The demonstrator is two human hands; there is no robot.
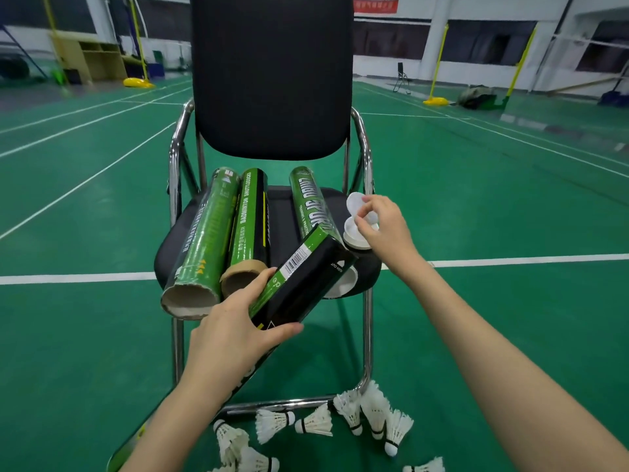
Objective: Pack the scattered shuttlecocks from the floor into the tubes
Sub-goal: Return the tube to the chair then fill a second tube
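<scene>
My left hand (235,332) grips a black and green tube (308,277), holding it tilted over the front of the chair seat. My right hand (381,226) pinches a white plastic lid (355,202) at the seat's right edge, just above a stack of white lids (354,236). Three green tubes lie on the seat: a left tube (200,247), a middle tube (250,229) and a right tube (311,202), the first two with open brown ends facing me. Several white shuttlecocks (374,413) lie scattered on the green floor under the chair.
The black chair (272,76) has chrome arms and a chrome base frame (366,335). Green court floor with white lines spreads all round. Yellow net posts (435,100), a bag and a wooden shelf stand far behind.
</scene>
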